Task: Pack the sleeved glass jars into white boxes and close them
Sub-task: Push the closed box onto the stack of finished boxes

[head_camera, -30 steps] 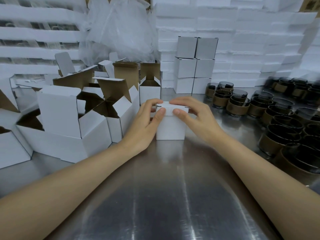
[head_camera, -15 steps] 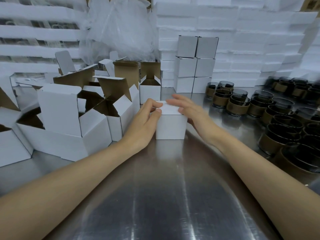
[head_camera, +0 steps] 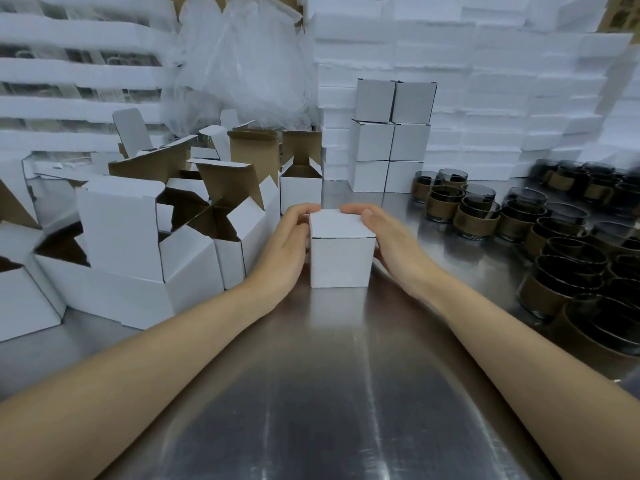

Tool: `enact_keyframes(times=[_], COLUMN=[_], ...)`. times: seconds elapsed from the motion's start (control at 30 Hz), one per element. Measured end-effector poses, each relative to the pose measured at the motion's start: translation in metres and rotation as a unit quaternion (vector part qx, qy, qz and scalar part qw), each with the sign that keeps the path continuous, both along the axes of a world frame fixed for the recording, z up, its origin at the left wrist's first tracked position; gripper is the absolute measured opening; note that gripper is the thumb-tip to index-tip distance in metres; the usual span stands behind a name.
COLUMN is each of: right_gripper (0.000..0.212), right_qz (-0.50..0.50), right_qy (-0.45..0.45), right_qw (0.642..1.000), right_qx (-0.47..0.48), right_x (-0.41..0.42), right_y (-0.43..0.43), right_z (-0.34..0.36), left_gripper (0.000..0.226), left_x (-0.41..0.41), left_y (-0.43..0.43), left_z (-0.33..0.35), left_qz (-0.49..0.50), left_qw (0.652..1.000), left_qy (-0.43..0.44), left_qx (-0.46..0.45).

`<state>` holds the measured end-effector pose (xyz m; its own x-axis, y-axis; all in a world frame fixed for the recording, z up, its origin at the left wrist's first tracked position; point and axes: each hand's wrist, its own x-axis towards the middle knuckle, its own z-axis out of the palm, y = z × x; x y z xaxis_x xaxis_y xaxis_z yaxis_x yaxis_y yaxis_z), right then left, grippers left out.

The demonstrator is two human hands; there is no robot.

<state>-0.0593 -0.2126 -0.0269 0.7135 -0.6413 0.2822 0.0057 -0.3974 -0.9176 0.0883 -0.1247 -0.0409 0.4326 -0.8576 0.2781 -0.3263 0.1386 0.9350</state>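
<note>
Our left hand point(head_camera: 289, 245) and right hand point(head_camera: 391, 244) grip the closed white box point(head_camera: 339, 261) mid-frame; next we'd likely lift it to the stack point(head_camera: 391, 140) upper centre.

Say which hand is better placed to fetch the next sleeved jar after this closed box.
Right, likely: the right hand grips the closed box on the side nearest the sleeved jars; the left hand is beside the open boxes.
</note>
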Motion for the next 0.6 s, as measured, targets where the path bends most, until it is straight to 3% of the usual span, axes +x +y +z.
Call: enact_keyframes(times=[0.13, 0.23, 0.4, 0.5, 0.6], right_gripper=[0.030, 0.055, 0.066, 0.069, 0.063], right_qz=[0.041, 0.046, -0.137, -0.214, -0.209], right_qy=[0.015, 0.050, -0.050, -0.018, 0.042], right_qw=[0.999, 0.996, 0.988, 0.970, 0.948], right_qx=[-0.020, -0.060, -0.053, -0.113, -0.234], right_x=[-0.006, -0.009, -0.007, -0.011, -0.005], right_y=[-0.001, -0.006, -0.024, -0.034, -0.034], right_z=[-0.002, -0.005, -0.010, -0.013, -0.017], left_gripper=[0.030, 0.032, 0.027, 0.027, 0.027], left_x=[0.002, 0.004, 0.005, 0.005, 0.005], left_y=[0.002, 0.000, -0.001, -0.001, 0.000], left_z=[-0.004, -0.007, -0.011, -0.012, -0.012], left_qz=[0.020, 0.056, 0.076, 0.073, 0.065], left_qw=[1.000, 0.998, 0.997, 0.997, 0.997], left_qy=[0.001, 0.017, -0.011, -0.017, -0.038], left_qx=[-0.008, -0.004, 0.009, 0.012, 0.017])
